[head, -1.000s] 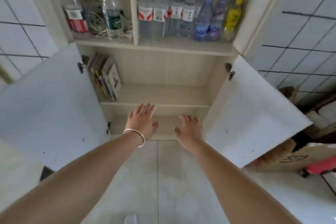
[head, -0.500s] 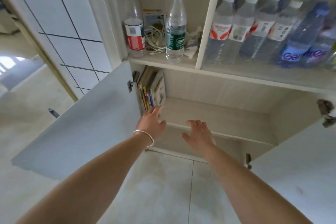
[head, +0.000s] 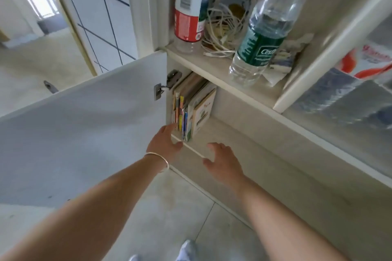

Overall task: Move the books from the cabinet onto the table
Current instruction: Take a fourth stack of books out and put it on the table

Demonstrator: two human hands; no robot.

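Observation:
Several thin books [head: 192, 108] stand upright against the left wall of the lower cabinet shelf [head: 229, 133], the outermost one with a pale cover. My left hand [head: 165, 144], with a thin bangle on the wrist, is open, its fingertips at the books' lower front corner. My right hand [head: 222, 161] hovers open in front of the shelf edge, a little to the right of the books, holding nothing. No table is in view.
The white cabinet door [head: 84, 129] stands open to my left, beside my left arm. On the shelf above are a red-labelled bottle [head: 188, 12], tangled white cables [head: 222, 34], a green-labelled bottle [head: 261, 42] and more bottles [head: 350, 91]. Tiled floor lies below.
The view has moved closer and to the left toward the books. Both hands have reached forward; my left hand now touches the books' lower corner.

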